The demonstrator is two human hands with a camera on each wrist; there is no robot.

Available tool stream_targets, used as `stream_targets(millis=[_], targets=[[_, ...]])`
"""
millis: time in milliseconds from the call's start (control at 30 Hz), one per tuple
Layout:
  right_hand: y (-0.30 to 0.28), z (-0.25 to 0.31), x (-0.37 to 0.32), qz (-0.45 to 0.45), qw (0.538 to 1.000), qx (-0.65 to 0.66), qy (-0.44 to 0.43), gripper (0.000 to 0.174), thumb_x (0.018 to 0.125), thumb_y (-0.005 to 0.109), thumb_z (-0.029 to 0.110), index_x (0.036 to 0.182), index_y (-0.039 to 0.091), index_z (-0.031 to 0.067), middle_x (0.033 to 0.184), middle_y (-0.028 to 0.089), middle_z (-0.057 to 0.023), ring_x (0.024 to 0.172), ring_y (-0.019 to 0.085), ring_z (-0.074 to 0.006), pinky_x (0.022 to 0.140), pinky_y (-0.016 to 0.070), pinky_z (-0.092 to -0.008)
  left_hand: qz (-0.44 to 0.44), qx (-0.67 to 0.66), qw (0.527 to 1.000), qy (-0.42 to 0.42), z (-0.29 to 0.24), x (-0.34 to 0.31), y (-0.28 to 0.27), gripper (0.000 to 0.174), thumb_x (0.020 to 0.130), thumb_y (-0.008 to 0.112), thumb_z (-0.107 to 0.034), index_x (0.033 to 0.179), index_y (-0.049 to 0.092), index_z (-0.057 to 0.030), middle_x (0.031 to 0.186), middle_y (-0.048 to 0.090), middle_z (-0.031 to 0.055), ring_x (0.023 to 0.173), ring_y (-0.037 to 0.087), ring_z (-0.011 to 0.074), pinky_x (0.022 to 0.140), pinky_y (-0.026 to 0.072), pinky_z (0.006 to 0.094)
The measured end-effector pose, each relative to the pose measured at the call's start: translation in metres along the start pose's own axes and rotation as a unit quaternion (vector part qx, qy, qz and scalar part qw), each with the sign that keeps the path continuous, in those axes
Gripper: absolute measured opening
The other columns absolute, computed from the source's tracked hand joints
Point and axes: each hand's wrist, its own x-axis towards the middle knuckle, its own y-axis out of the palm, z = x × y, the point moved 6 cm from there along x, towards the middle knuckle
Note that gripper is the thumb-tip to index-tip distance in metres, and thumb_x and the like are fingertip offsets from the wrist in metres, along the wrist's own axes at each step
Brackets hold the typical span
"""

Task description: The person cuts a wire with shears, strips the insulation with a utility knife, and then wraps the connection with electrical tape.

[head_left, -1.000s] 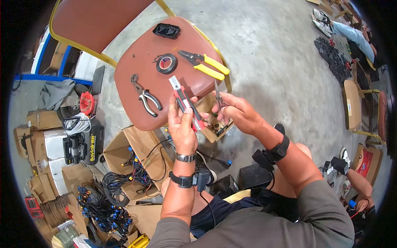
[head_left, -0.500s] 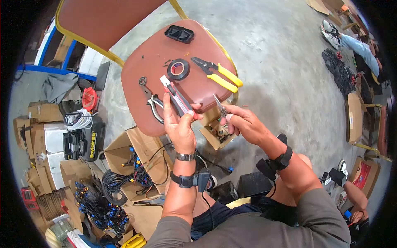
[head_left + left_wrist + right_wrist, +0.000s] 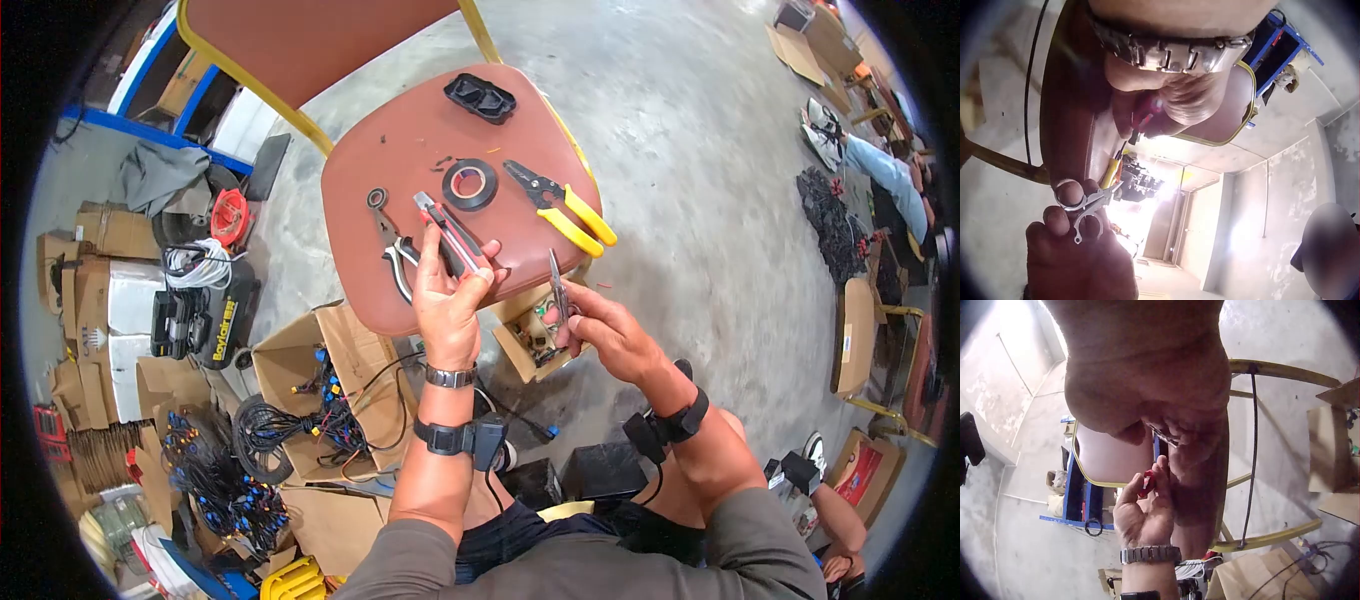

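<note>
Knife, red and black, was what we found in the left hand, whose fingers and thumb were curled round its lower end, just in front of the near edge of the chair seat in the middle of the head view. Its long axis ran on a slant, from the blade end at the upper left down to the gripped end at the lower right, so the tip pointed away from the body and over the seat. We saw the right hand just to the right and a little lower, near the knife but not touching it. It pinched a small pair of scissors that stood almost upright, blades toward the top of the frame. The left wrist view showed its fingers through the scissor loops. Beyond the knife tip, we noted pliers and a tape roll lying on the seat, apart from both hands.
</note>
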Motion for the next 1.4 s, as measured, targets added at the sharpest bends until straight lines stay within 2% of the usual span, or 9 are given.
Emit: stream_targets(millis=[67, 267, 467, 667, 867, 967, 1000, 1133, 1400], targets=[[0.001, -0.003, 0.0, 0.009, 1.0, -0.012, 0.003, 0.055, 0.095, 0.043, 0.004, 0.15, 0.038, 0.004, 0.111, 0.061, -0.0046, 0.085, 0.059, -0.0104, 0.073, 0.052, -0.0262, -0.025, 0.004, 1.0, -0.001, 0.0, 0.001, -0.004, 0.071, 0.09, 0.061, 0.007, 0.152, 0.028, -0.0021, 0.112, 0.064, 0.015, 0.101, 0.069, 0.031, 0.078, 0.0629, 0.0364], [0.004, -0.007, -0.001, 0.013, 1.0, -0.016, 0.018, 0.05, 0.098, 0.044, 0.007, 0.148, 0.041, 0.003, 0.11, 0.061, -0.0023, 0.085, 0.059, -0.0093, 0.074, 0.0523, -0.0263, -0.08, 0.056, 0.995, 0.022, 0.006, -0.002, -0.01, 0.068, 0.091, 0.066, 0.001, 0.15, 0.031, 0.001, 0.108, 0.065, 0.0134, 0.073, 0.07, 0.0204, 0.06, 0.0588, 0.0284], [0.005, -0.005, -0.002, -0.004, 1.0, -0.017, 0.02, 0.044, 0.101, 0.046, 0.012, 0.144, 0.046, 0.0025, 0.106, 0.063, -0.0013, 0.085, 0.06, -0.0087, 0.073, 0.0515, -0.0253, -0.11, 0.148, 0.983, 0.007, 0.0, -0.009, -0.012, 0.07, 0.09, 0.068, 0.0, 0.15, 0.032, 0.0011, 0.139, 0.053, 0.0152, 0.062, 0.064, 0.0109, 0.049, 0.0503, 0.0222], [0.002, -0.01, 0.0, -0.03, 0.999, 0.006, -0.01, 0.045, 0.101, 0.046, 0.013, 0.144, 0.046, 0.0012, 0.11, 0.065, -0.0044, 0.087, 0.061, -0.0105, 0.073, 0.0513, -0.0255, -0.101, 0.194, 0.975, 0.043, -0.005, -0.018, -0.013, 0.065, 0.089, 0.064, 0.005, 0.148, 0.036, 0.0016, 0.157, 0.033, 0.0137, 0.072, 0.062, 0.0054, 0.054, 0.0528, 0.0211], [0.009, -0.01, 0.003, -0.058, 0.996, 0.046, -0.039, 0.045, 0.1, 0.045, 0.009, 0.142, 0.046, -0.0045, 0.113, 0.064, -0.0096, 0.091, 0.064, -0.0144, 0.076, 0.0529, -0.0272, -0.135, 0.186, 0.964, 0.134, -0.017, -0.038, -0.013, 0.031, 0.089, 0.067, 0.001, 0.119, 0.06, 0.0034, 0.123, 0.061, 0.0072, 0.068, 0.057, 0.0056, 0.06, 0.0499, 0.0218], [0.017, -0.009, 0.003, -0.054, 0.996, 0.063, -0.046, 0.044, 0.099, 0.045, 0.006, 0.142, 0.046, -0.0046, 0.112, 0.064, -0.01, 0.091, 0.064, -0.0149, 0.077, 0.0534, -0.0279, -0.031, 0.264, 0.953, 0.142, 0.0, -0.043, -0.011, 0.018, 0.091, 0.071, -0.008, 0.107, 0.067, -0.0023, 0.095, 0.068, 0.0021, 0.074, 0.06, 0.0065, 0.067, 0.0502, 0.0231], [0.02, -0.008, 0.002, -0.052, 0.995, 0.069, -0.049, 0.044, 0.099, 0.045, 0.006, 0.142, 0.046, -0.0043, 0.112, 0.065, -0.0099, 0.09, 0.064, -0.0149, 0.078, 0.0535, -0.028, -0.017, 0.245, 0.961, 0.126, -0.001, -0.048, -0.002, 0.014, 0.089, 0.072, -0.011, 0.098, 0.069, 0.0001, 0.095, 0.066, 0.0046, 0.078, 0.059, 0.0095, 0.071, 0.0494, 0.0259], [0.034, -0.005, -0.003, -0.022, 0.999, 0.028, -0.035, 0.042, 0.098, 0.046, 0.005, 0.139, 0.05, -0.0029, 0.105, 0.067, -0.0071, 0.086, 0.064, -0.013, 0.076, 0.0536, -0.0281, 0.036, 0.234, 0.969, 0.066, 0.008, -0.06, 0.003, 0.015, 0.091, 0.069, -0.008, 0.103, 0.07, -0.0003, 0.094, 0.069, 0.0037, 0.085, 0.063, 0.0102, 0.075, 0.0517, 0.0275], [0.057, -0.007, -0.014, 0.009, 0.999, -0.045, -0.023, 0.037, 0.096, 0.047, 0.009, 0.129, 0.057, -0.0039, 0.1, 0.068, -0.0028, 0.078, 0.062, -0.0093, 0.068, 0.0508, -0.0244, 0.026, 0.124, 0.991, -0.033, -0.002, -0.075, -0.015, 0.016, 0.092, 0.068, -0.005, 0.106, 0.067, 0.0016, 0.086, 0.068, 0.0043, 0.07, 0.065, 0.0096, 0.064, 0.0548, 0.0238]])
